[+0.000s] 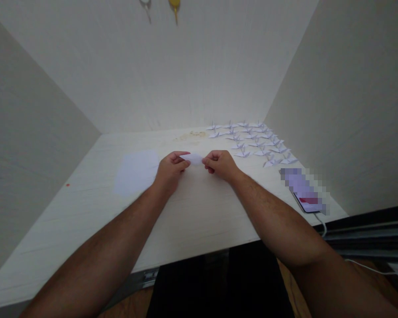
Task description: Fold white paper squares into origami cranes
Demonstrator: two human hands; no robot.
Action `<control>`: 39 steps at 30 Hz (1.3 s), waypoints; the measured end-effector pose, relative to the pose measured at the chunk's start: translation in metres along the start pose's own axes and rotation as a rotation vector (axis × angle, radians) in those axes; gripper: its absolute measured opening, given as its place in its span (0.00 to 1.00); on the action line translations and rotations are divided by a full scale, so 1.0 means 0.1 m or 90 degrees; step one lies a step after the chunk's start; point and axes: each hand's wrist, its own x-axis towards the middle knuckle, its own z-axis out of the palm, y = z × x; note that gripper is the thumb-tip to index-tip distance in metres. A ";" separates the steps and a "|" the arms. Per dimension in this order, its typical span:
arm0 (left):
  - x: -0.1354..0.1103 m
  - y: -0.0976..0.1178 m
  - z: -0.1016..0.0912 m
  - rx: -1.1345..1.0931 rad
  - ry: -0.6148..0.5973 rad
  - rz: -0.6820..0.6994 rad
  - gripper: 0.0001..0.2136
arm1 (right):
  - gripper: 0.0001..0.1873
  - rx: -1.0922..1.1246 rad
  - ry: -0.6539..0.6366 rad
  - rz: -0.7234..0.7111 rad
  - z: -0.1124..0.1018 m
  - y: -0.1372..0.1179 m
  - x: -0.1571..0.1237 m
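Between my two hands, a small folded piece of white paper [195, 159] is held up above the table, its shape a narrow pointed diamond. My left hand [173, 169] pinches its left end between thumb and fingers. At the opposite tip, the thumb and fingertips of my right hand [221, 164] close on the paper. Flat on the table beside my left hand lies a white paper sheet [136, 170]. Beyond my right hand stand several folded white paper cranes [248, 131], grouped in loose rows.
On the right of the white table [199, 229] lies a phone [301, 190], its screen partly blurred, with a white cable [324, 227] at its lower end. Walls enclose the table at the back and both sides. Two hooks [174, 5] hang on the back wall.
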 end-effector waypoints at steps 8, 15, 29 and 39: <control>-0.04 -0.01 0.02 0.099 0.005 0.037 0.11 | 0.14 0.133 0.091 -0.047 0.00 -0.01 0.03; -0.11 0.03 0.06 0.192 -0.053 0.046 0.10 | 0.11 0.077 0.081 -0.082 0.04 0.04 0.04; -0.12 0.04 0.08 0.268 -0.008 0.077 0.11 | 0.07 -0.271 0.125 -0.378 0.08 0.10 0.00; -0.11 -0.03 0.12 0.107 -0.038 -0.045 0.11 | 0.06 -0.304 0.113 -0.378 0.07 0.12 -0.02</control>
